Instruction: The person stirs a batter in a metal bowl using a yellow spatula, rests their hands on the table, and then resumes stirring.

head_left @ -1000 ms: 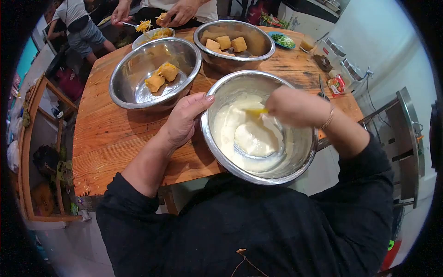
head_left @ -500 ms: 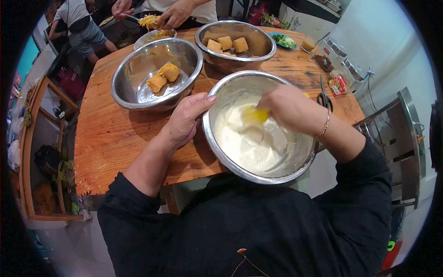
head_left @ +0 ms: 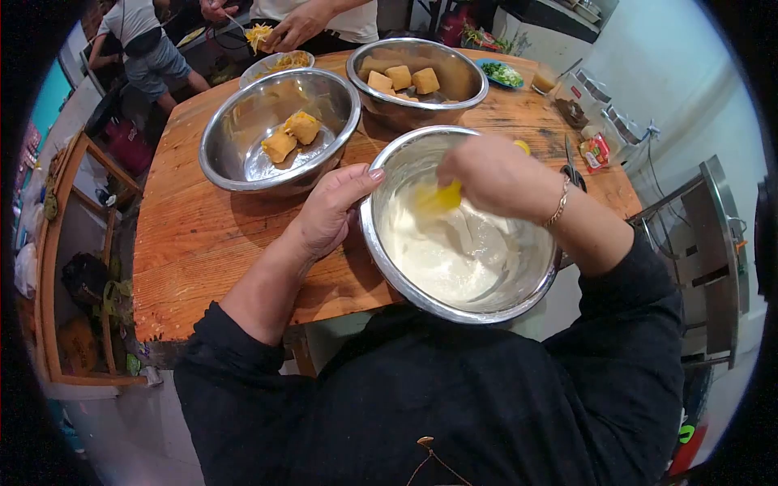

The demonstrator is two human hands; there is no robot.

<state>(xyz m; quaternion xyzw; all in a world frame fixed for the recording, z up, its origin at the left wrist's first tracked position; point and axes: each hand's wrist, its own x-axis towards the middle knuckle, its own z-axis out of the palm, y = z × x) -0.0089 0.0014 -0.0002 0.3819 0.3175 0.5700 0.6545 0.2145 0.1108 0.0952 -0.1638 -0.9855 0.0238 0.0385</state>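
Observation:
A steel mixing bowl (head_left: 374, 243) of pale, creamy batter (head_left: 454, 263) sits tilted at the table's near edge. My left hand (head_left: 334, 206) grips its left rim, thumb over the top and fingers against the outer wall. Inside the bowl, my right hand (head_left: 494, 176) is closed on a yellow utensil (head_left: 442, 197) whose lower end is blurred at the batter. Its exact kind cannot be made out. Just beyond my left hand stands a second steel bowl (head_left: 219, 174) with a few filled tofu pieces (head_left: 301, 127) in it.
Behind is a third steel bowl (head_left: 466, 101) with several tofu cubes (head_left: 425, 80). A plate of chopped greens (head_left: 500, 73), a glass (head_left: 544, 78), scissors (head_left: 574, 172) and a red packet (head_left: 596, 151) lie on the right. Across the wooden table (head_left: 186, 251), another person's hands (head_left: 300, 26) work over a shredded-vegetable dish (head_left: 279, 65).
My right hand and the yellow utensil have moved left and slightly up through the batter. My left hand keeps its hold on the rim. The view has shifted slightly.

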